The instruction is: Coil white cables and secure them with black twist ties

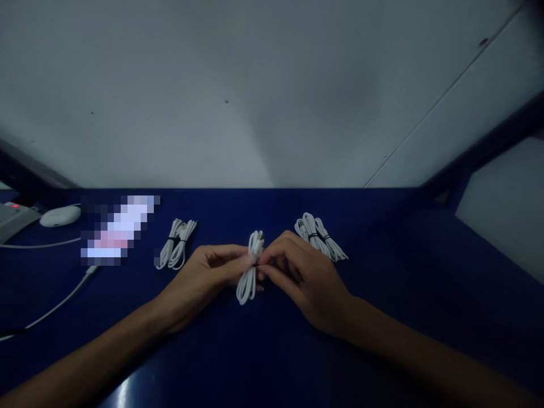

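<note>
Coiled into a narrow bundle, a white cable (246,288) is held over the blue table between my two hands. My left hand (199,282) pinches its middle, thumb in front and fingers behind. My right hand (314,277) has thumb and forefinger pressed together at the right side of the bundle, on a thin dark tie (255,264) around its waist. The tie's loose ends are too small to make out. Metal plug ends show near the top of the coil.
Tied white cable bundles lie on the blue table (238,351), some at left (176,243) and some at right (321,237). Further left are a lit, blurred phone (121,226) with a charging cord (59,306), a white case (60,216) and a power strip (15,218). A pale wall (191,113) rises behind.
</note>
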Available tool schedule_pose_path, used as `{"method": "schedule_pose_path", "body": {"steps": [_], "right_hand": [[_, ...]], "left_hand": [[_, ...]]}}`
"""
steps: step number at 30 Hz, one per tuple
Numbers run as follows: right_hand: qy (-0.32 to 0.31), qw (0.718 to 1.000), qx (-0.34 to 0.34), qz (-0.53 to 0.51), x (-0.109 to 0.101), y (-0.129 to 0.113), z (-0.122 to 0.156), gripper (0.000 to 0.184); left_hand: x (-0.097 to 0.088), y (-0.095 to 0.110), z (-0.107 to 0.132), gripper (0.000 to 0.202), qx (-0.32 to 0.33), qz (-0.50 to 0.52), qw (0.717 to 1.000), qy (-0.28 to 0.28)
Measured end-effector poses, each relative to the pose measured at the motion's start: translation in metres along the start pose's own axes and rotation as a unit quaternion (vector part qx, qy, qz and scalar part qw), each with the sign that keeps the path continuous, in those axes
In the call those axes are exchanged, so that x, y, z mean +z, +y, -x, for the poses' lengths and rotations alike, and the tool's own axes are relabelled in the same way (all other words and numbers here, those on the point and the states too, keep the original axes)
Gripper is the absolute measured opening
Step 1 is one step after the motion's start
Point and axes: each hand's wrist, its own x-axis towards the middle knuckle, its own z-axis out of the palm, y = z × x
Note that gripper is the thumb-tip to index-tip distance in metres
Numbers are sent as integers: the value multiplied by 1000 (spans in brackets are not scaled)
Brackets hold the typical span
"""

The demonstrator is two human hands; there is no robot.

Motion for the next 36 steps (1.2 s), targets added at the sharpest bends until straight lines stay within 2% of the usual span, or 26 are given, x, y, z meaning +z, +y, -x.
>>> {"method": "schedule_pose_path", "body": {"steps": [6, 11, 21, 36], "right_hand": [[3, 1000, -6, 20, -2, -3, -2, 8], [5, 999, -19, 30, -2, -4, -2, 6], [1, 1000, -5, 16, -3, -3, -1, 8], [47, 997, -6, 53, -6, -4, -2, 10]], "left_hand": [[-3, 0, -1, 25, -2, 21, 1000, -5], [-7, 0, -1, 27, -2, 30, 999, -31], [-1, 3, 1, 25, 7, 56, 998, -41], [-5, 4, -4, 25, 32, 75, 995, -50]]}}
